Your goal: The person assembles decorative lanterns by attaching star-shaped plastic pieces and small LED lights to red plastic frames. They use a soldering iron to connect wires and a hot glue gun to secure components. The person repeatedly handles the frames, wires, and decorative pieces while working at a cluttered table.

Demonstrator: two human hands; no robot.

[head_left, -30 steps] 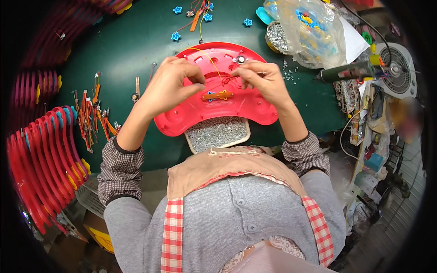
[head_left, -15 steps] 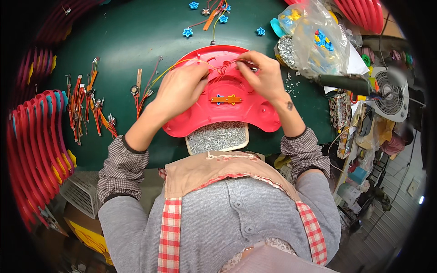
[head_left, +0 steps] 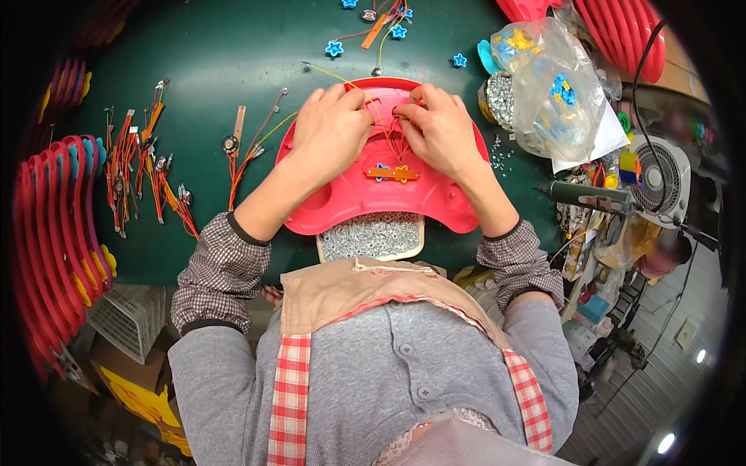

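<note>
A curved red plastic shell point(head_left: 353, 200) lies hollow side up before me. An orange-brown circuit strip point(head_left: 392, 175) sits at its middle, with blue and yellow star-shaped parts under it. Thin red wires point(head_left: 397, 142) rise from near the strip toward my hands. My right hand point(head_left: 443, 130) is closed over the shell's far part, thumb and forefinger pinching the red wires. On the far left part my left hand point(head_left: 332, 132) is closed, its fingers curled down close to the wires; its fingertips are hidden. A yellow wire point(head_left: 334, 75) runs out past the far rim.
A tray of screws point(head_left: 371, 236) is partly under the shell's near edge. Wired circuit strips point(head_left: 128, 175) lie at left, blue star parts point(head_left: 334, 49) at the far side. Clear bags point(head_left: 556, 101), an electric screwdriver point(head_left: 587, 196) and a fan point(head_left: 660, 175) are right; stacked red shells point(head_left: 58, 225) stand left.
Both hands have moved closer together and lower onto the shell's far part. The red wires, bunched up between the hands before, now run down toward the strip. The view has shifted slightly.
</note>
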